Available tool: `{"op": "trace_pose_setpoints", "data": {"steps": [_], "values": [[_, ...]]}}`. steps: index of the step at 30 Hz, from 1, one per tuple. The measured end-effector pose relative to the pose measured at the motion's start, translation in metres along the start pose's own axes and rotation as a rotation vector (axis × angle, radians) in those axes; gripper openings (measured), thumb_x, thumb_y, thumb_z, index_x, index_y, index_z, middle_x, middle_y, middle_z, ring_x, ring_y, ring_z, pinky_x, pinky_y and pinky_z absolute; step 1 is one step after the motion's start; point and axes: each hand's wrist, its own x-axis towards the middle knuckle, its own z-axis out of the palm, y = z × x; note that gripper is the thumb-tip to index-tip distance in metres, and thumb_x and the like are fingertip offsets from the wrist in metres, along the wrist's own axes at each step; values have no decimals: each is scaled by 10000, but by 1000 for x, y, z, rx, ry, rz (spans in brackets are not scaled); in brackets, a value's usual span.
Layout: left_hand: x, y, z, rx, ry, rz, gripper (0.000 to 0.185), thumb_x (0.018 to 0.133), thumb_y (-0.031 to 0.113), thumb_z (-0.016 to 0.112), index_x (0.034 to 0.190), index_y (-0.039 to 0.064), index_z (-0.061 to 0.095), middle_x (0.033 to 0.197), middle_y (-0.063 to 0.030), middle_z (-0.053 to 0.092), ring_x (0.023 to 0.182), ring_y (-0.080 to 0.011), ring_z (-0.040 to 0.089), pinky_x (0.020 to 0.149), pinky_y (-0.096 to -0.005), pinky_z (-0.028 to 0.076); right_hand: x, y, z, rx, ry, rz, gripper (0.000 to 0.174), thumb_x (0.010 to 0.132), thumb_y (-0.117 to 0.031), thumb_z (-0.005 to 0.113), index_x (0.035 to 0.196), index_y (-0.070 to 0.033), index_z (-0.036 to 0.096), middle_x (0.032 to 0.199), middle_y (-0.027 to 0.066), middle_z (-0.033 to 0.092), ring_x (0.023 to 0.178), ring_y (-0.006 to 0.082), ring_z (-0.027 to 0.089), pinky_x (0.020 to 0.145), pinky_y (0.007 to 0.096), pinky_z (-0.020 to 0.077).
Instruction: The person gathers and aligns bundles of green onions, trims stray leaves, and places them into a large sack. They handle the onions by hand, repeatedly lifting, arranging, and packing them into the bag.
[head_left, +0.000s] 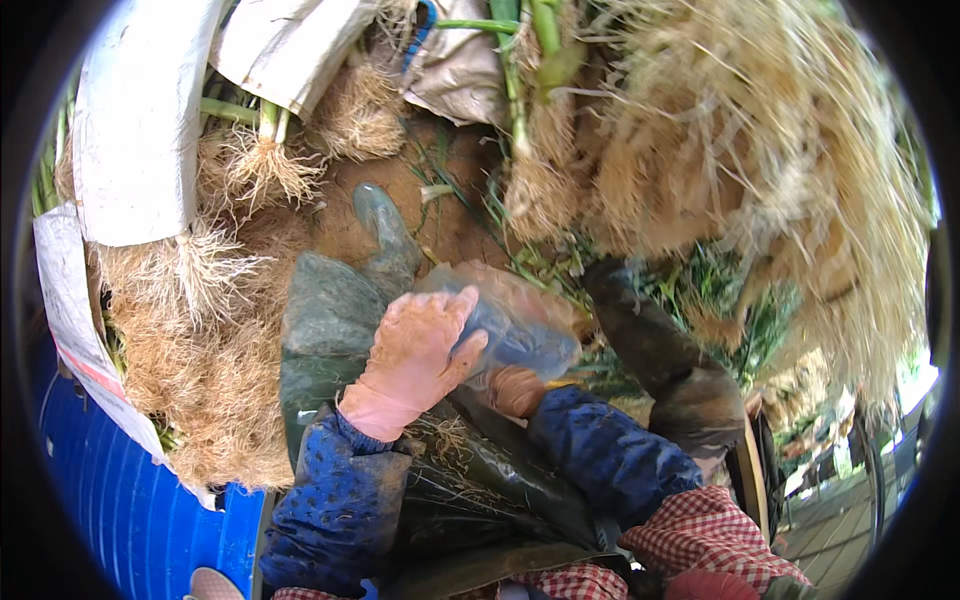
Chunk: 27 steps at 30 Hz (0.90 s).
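A thin clear plastic bag (536, 337) lies crumpled between my hands, above my lap. My left hand (420, 352), in a soiled pinkish rubber glove, rests at the bag's near left side with thumb and fingers bent against it; whether it grips the plastic is unclear. My right hand (514, 390) is also gloved and is mostly hidden under or inside the bag, so its fingers cannot be made out. Below the hands, a dark plastic apron (495, 480) covers my lap and carries loose root bits.
Rooted green-stalked plants, seemingly leeks or scallions, lie bundled at left (210, 390) and hang in a big mass at right (720, 150). White woven sacks (142, 120) wrap some stalks. Rubber boots (386, 232) stand on brown ground amid leaf scraps. Blue corrugated sheet (135, 495) is lower left.
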Motion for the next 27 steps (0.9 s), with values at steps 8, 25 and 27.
{"op": "trace_pose_setpoints", "data": {"steps": [8, 25, 27], "values": [[66, -2, -13, 160, 306, 54, 369, 849, 299, 621, 1066, 12, 541, 850, -106, 582, 862, -272, 595, 818, -420, 460, 178, -11, -83, -358, 111, -228, 229, 823, -237, 580, 901, -37, 662, 768, 91, 637, 614, 295, 572, 536, 444, 438], [-16, 37, 8, 514, 789, 366, 306, 822, 316, 608, 882, 21, 657, 881, -107, 637, 883, -289, 620, 863, -499, 443, 190, 6, -81, -719, 344, -203, 253, 847, -236, 569, 952, -32, 676, 872, 126, 663, 766, 293, 604, 661, 435, 456], [-52, 26, -5, 547, 1116, 406, 295, 953, 264, 438, 1037, 22, 583, 869, -120, 593, 826, -247, 579, 882, -472, 436, 199, -2, -63, -726, 332, -206, 256, 850, -236, 568, 958, -32, 678, 884, 130, 666, 783, 292, 608, 676, 434, 458]]}}
